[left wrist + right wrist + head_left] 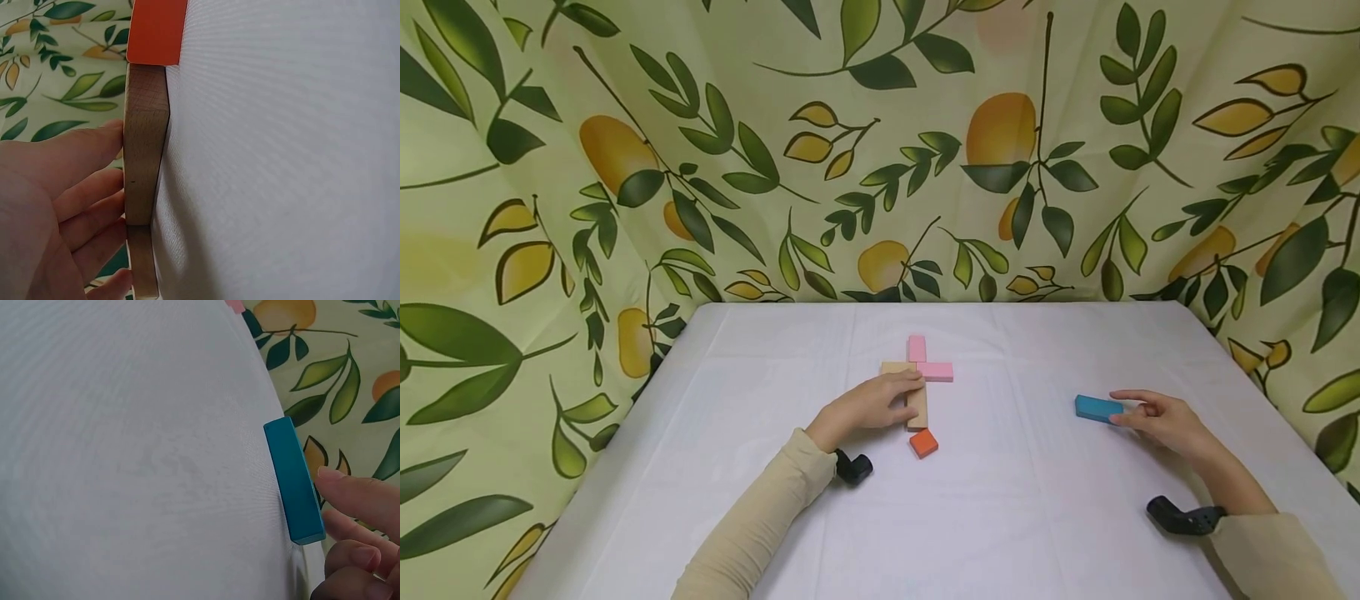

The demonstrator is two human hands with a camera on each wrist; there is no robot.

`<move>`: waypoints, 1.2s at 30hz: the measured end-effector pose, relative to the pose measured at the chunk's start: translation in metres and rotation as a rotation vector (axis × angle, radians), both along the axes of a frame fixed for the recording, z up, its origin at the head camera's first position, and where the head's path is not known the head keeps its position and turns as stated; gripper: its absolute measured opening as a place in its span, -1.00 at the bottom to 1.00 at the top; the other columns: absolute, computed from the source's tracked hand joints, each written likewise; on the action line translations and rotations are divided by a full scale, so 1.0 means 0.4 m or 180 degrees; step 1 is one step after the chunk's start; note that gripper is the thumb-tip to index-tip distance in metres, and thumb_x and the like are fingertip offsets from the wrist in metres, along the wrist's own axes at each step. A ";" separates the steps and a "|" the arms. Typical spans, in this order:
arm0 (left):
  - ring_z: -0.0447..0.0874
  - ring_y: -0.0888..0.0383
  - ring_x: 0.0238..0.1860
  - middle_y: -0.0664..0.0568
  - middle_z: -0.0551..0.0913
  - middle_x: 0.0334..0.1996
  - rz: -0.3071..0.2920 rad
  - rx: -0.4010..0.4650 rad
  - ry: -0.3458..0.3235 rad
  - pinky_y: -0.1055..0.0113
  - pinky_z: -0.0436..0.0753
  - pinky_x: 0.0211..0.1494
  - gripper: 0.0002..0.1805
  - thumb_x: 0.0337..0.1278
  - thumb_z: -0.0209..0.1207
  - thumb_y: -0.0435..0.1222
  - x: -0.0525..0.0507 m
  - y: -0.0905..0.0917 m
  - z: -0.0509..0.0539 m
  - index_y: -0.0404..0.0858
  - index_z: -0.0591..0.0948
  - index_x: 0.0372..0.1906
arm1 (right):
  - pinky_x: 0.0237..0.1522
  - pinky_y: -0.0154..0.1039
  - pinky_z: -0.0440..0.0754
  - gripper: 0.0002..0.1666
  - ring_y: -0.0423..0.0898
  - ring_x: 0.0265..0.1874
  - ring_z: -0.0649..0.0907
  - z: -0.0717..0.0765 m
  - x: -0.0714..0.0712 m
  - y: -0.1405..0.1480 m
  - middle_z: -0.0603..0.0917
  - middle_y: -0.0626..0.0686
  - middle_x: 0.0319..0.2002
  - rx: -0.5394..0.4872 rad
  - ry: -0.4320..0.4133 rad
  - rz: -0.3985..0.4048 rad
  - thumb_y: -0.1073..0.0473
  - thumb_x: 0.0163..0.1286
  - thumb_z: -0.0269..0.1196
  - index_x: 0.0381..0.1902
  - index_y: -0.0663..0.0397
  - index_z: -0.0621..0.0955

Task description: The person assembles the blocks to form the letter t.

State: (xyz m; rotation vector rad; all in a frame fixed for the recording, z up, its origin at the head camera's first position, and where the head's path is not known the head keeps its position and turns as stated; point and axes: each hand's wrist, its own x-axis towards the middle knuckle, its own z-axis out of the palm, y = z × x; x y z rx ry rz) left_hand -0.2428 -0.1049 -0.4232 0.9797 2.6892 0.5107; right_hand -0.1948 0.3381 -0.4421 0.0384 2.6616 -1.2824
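On the table, my left hand [880,402] rests over the light wooden blocks [917,414], its fingers fairly straight along them. In the left wrist view, the thumb and fingers [94,206] lie against the upper side of the wooden pieces [142,165]. An orange block [924,443] touches their near end. My right hand [1165,423] is at the right end of a blue block [1097,408], with index finger and thumb apart. In the right wrist view, no finger crosses the front face of the blue block [294,481]; contact is hard to tell.
Two pink blocks, one upright [917,348] and one crosswise [936,372], join the wooden ones at the far side. A white cloth [1000,500] covers the table. Behind hangs a leaf-and-fruit patterned curtain [820,75]. Each wrist carries a black camera.
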 end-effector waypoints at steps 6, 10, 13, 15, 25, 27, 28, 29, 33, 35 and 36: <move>0.16 0.06 0.54 -0.01 0.28 0.47 -0.0018 0.0039 -0.0025 0.12 0.23 0.57 -0.42 0.33 0.12 -0.15 0.000 0.001 0.000 -0.20 0.36 0.39 | -0.56 -0.28 0.26 -0.31 -0.27 -0.60 0.32 -0.006 -0.005 -0.005 0.30 -0.22 -0.63 0.0119 0.0013 0.0023 -0.03 0.27 0.32 0.23 0.27 0.45; 0.16 0.06 0.53 -0.01 0.28 0.47 -0.0015 0.0029 -0.0023 0.13 0.24 0.57 -0.42 0.32 0.12 -0.15 -0.003 0.001 -0.004 -0.20 0.36 0.39 | -0.56 -0.29 0.27 -0.34 -0.27 -0.61 0.32 -0.006 -0.008 -0.008 0.30 -0.22 -0.63 0.0132 0.0002 0.0039 -0.01 0.26 0.32 0.21 0.26 0.47; 0.16 0.06 0.54 -0.01 0.28 0.48 -0.0013 0.0026 -0.0022 0.13 0.23 0.57 -0.42 0.33 0.11 -0.15 -0.005 0.000 -0.006 -0.20 0.36 0.39 | -0.55 -0.29 0.25 -0.31 -0.27 -0.59 0.32 -0.008 -0.010 -0.009 0.30 -0.20 -0.63 0.0210 0.0017 0.0072 0.00 0.28 0.31 0.23 0.32 0.44; 0.16 0.06 0.54 -0.01 0.28 0.47 -0.0013 0.0026 -0.0018 0.13 0.23 0.57 -0.43 0.33 0.11 -0.15 -0.006 0.001 -0.006 -0.20 0.36 0.39 | -0.54 -0.29 0.23 -0.27 -0.28 -0.58 0.31 -0.009 -0.010 -0.010 0.29 -0.19 -0.63 0.0273 0.0026 0.0086 0.02 0.28 0.30 0.25 0.37 0.40; 0.16 0.07 0.54 0.00 0.28 0.48 -0.0003 0.0014 -0.0021 0.12 0.23 0.57 -0.43 0.33 0.11 -0.14 -0.003 0.001 -0.002 -0.19 0.36 0.39 | -0.46 -0.31 0.18 -0.31 -0.28 -0.52 0.30 -0.013 -0.011 -0.011 0.28 -0.16 -0.61 0.0385 0.0066 0.0072 0.06 0.29 0.29 0.23 0.41 0.42; 0.16 0.07 0.53 0.01 0.28 0.48 -0.0001 0.0014 -0.0011 0.12 0.24 0.57 -0.43 0.33 0.11 -0.14 -0.002 0.000 -0.001 -0.19 0.36 0.39 | -0.43 -0.31 0.17 -0.32 -0.28 -0.52 0.30 -0.012 -0.011 -0.012 0.27 -0.15 -0.61 0.0392 0.0074 0.0072 0.06 0.29 0.29 0.22 0.42 0.42; 0.16 0.07 0.53 0.01 0.28 0.47 0.0001 0.0015 -0.0008 0.12 0.23 0.57 -0.43 0.33 0.11 -0.14 -0.001 0.000 -0.001 -0.19 0.36 0.39 | -0.42 -0.31 0.17 -0.32 -0.28 -0.51 0.30 -0.011 -0.011 -0.013 0.27 -0.15 -0.61 0.0401 0.0077 0.0066 0.06 0.29 0.29 0.22 0.42 0.42; 0.16 0.07 0.53 0.01 0.29 0.47 0.0002 0.0021 -0.0010 0.12 0.24 0.57 -0.43 0.33 0.11 -0.14 -0.001 -0.001 -0.001 -0.19 0.37 0.39 | -0.40 -0.31 0.17 -0.32 -0.28 -0.50 0.30 -0.010 -0.011 -0.014 0.27 -0.15 -0.61 0.0415 0.0074 0.0062 0.06 0.29 0.29 0.22 0.42 0.42; 0.17 0.08 0.53 0.02 0.29 0.47 0.0012 0.0027 -0.0020 0.12 0.24 0.57 -0.43 0.33 0.11 -0.14 -0.001 -0.001 -0.001 -0.19 0.37 0.39 | -0.37 -0.29 0.19 -0.31 -0.27 -0.48 0.30 -0.007 -0.013 -0.016 0.28 -0.13 -0.60 0.0427 0.0048 0.0040 0.04 0.29 0.29 0.22 0.41 0.43; 0.17 0.09 0.53 0.03 0.29 0.47 0.0017 0.0020 -0.0027 0.13 0.24 0.57 -0.43 0.33 0.11 -0.14 -0.002 0.000 0.000 -0.18 0.37 0.39 | -0.34 -0.28 0.20 -0.30 -0.27 -0.47 0.31 -0.005 -0.015 -0.017 0.28 -0.14 -0.60 0.0418 0.0007 0.0016 0.02 0.29 0.29 0.23 0.39 0.43; 0.16 0.09 0.54 0.03 0.28 0.48 0.0023 0.0011 -0.0032 0.13 0.24 0.57 -0.43 0.33 0.11 -0.13 -0.002 0.000 0.000 -0.17 0.37 0.39 | -0.33 -0.27 0.20 -0.30 -0.27 -0.47 0.31 -0.004 -0.016 -0.018 0.28 -0.14 -0.60 0.0403 -0.0008 0.0006 0.01 0.29 0.30 0.23 0.39 0.43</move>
